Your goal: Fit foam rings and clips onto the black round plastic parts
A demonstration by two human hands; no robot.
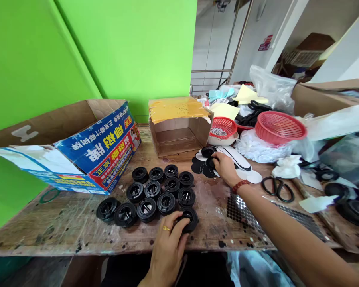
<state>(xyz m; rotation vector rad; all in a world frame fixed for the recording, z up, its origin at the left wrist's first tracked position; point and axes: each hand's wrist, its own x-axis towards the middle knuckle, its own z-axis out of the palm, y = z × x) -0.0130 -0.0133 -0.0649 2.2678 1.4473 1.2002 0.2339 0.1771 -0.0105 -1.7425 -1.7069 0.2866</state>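
Note:
Several round black parts (152,189) stand in rows on the wooden table. My left hand (169,243) has its fingers closed on the black part (189,218) at the front right of the group. Farther off, my right hand (224,166) reaches to a pile of black and white flat pieces (202,168), its fingers pinched on a dark round part (210,162). Another black round part (207,151) lies just beyond those fingers. The right fingertips are partly hidden.
A blue printed carton (98,149) stands left, a small open carton (179,137) at the back. Red baskets (280,127) and white pieces (257,147) are behind right. Black scissors (277,189) and a dotted sheet (248,213) lie right.

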